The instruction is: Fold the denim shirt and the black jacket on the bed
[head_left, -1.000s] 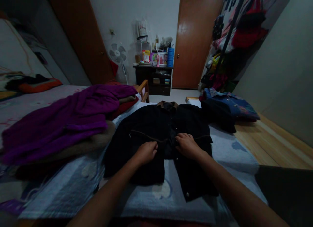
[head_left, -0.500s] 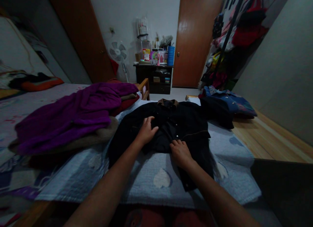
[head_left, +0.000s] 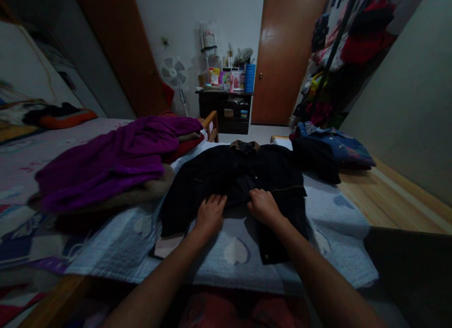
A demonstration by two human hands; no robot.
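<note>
A black jacket [head_left: 212, 165] with a brown collar [head_left: 245, 146] and snap buttons lies spread on a pale blue quilted cover, its collar away from me. My left hand [head_left: 211, 216] is closed on the lower hem of the jacket's left front panel. Just to its right, my right hand [head_left: 264, 205] has its curled fingers on the hem near the front opening. Both thumbs are largely hidden. One black sleeve [head_left: 271, 245] reaches toward me beneath my right forearm. On the left side, a pale patch of cloth [head_left: 168, 245] shows below the other sleeve.
A purple garment [head_left: 120, 163] tops a heap of clothes at left. Folded denim [head_left: 335, 144] lies on the wooden boards [head_left: 367, 196] at right. The quilted cover [head_left: 243, 274] has heart shapes. Farther back are a fan [head_left: 173, 73], a dark cabinet [head_left: 212, 111] and a door [head_left: 278, 55].
My left hand has come down toward me from the jacket's front to its hem, and its fingers have closed. My right hand has moved slightly away from me along the edge.
</note>
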